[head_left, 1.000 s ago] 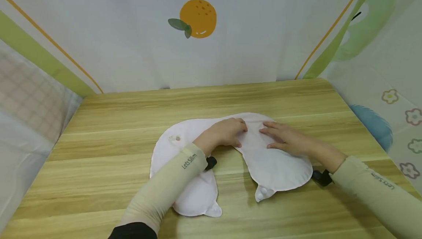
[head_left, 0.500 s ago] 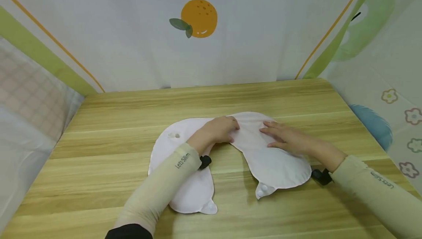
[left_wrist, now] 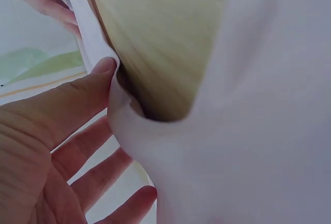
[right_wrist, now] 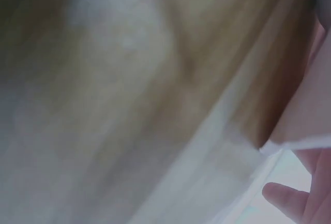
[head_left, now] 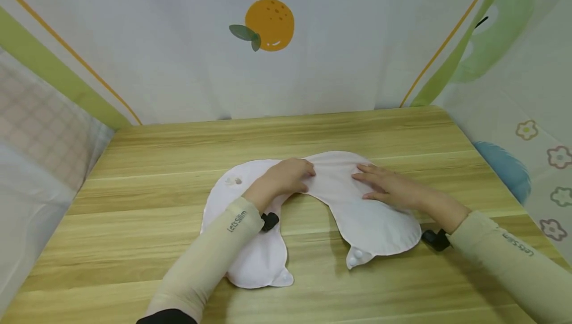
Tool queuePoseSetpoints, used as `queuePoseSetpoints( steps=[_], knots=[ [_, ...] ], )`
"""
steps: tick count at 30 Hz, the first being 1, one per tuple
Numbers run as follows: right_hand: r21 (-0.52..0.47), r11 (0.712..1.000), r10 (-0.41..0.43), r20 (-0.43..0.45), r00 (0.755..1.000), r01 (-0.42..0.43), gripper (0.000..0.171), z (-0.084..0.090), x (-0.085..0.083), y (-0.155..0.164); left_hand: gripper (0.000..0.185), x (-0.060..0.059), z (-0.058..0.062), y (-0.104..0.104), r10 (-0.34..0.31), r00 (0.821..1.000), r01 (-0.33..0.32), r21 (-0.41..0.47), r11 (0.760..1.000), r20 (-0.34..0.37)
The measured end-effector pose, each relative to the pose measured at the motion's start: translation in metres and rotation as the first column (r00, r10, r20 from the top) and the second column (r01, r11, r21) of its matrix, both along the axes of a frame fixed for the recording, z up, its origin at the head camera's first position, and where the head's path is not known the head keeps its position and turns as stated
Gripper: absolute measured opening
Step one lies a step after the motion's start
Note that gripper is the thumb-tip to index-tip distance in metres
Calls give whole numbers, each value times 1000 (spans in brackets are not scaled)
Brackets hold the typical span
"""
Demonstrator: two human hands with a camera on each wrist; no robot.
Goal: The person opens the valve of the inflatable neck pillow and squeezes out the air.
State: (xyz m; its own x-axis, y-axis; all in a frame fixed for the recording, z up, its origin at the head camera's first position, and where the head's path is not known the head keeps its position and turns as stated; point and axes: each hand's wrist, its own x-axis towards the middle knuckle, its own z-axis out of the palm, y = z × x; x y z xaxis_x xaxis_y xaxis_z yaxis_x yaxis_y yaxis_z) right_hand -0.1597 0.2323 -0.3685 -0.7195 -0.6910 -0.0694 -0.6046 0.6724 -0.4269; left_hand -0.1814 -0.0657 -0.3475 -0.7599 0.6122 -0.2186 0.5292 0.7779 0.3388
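A white U-shaped neck pillow (head_left: 384, 225) lies limp on the wooden table, its two lobes toward me. Each lobe ends in a small tab; the right tab (head_left: 358, 255) bears round snaps. A small valve-like fitting (head_left: 238, 181) sits on the upper left. My left hand (head_left: 286, 175) pinches the curved middle band, its thumb (left_wrist: 77, 97) at the inner edge and bent fingers across the top. My right hand (head_left: 389, 187) rests with spread fingers on the right side of the pillow. In the right wrist view, fingers (right_wrist: 289, 195) show beyond the fabric edge.
The pillow lies mid-table on the wood-grain tabletop (head_left: 134, 205). A white curtain (head_left: 178, 66) printed with an orange hangs behind the far edge. Printed cloth (head_left: 536, 100) covers the right side. Black wrist cameras (head_left: 434, 239) sit low by the pillow.
My left hand has moved left along the band, and the pillow's left lobe has shifted slightly left and away from me. My right hand has stayed in place.
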Motion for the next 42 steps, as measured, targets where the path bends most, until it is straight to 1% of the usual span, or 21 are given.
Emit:
queuePoseSetpoints(
  steps=[3, 12, 18, 23, 27, 30, 31, 33, 34, 36, 40, 41, 42],
  knots=[
    [-5, 1000, -2, -3, 1000, 2, 53, 0, 1, 1, 42, 1, 2, -4, 4, 1000, -4, -2, 1000, 1],
    [-4, 1000, 1, -12, 1000, -1, 54, -3, 0, 3, 41, 2, 1, -17, 4, 1000, -4, -8, 1000, -11],
    [1, 1000, 2, -14, 1000, -2, 53, -2, 0, 4, 41, 4, 3, -28, 21, 1000, -21, -18, 1000, -5],
    [5, 1000, -7, -19, 1000, 7, 53, -3, -1, 3, 40, 5, 4, -37, 29, 999, -29, -20, 999, -18],
    [8, 1000, -16, -18, 1000, 16, 54, -3, -2, 4, 40, 5, 3, -43, 59, 998, -59, -19, 998, -1],
    [12, 1000, -15, -10, 1000, 16, 55, -4, -1, 4, 39, 6, 2, -47, 65, 998, -65, 0, 998, 10],
    [13, 1000, -17, -7, 1000, 17, 55, -4, -1, 4, 39, 7, 1, -49, 57, 998, -58, 10, 998, 6],
    [13, 1000, -12, -9, 1000, 13, 55, -4, -1, 4, 38, 8, 0, -52, 36, 999, -36, 33, 999, -11],
    [12, 1000, -11, -9, 1000, 11, 55, -4, -1, 4, 38, 6, -6, -55, 16, 999, -14, 50, 999, -38],
    [9, 1000, -9, -10, 1000, 9, 54, -3, 0, 4, 38, 7, -6, -58, 12, 999, -9, 69, 998, -47],
    [10, 1000, -2, -12, 1000, 2, 53, -2, 0, 4, 39, 8, -8, -62, 33, 998, -29, 85, 996, -48],
    [15, 1000, 2, -19, 1000, -1, 53, -2, 0, 3, 38, 10, -3, -61, 46, 999, -44, 79, 996, -28],
    [23, 1000, 6, -29, 1000, -5, 53, -1, 1, 4, 37, 10, -4, -62, 45, 999, -43, 75, 996, -26]
  ],
)
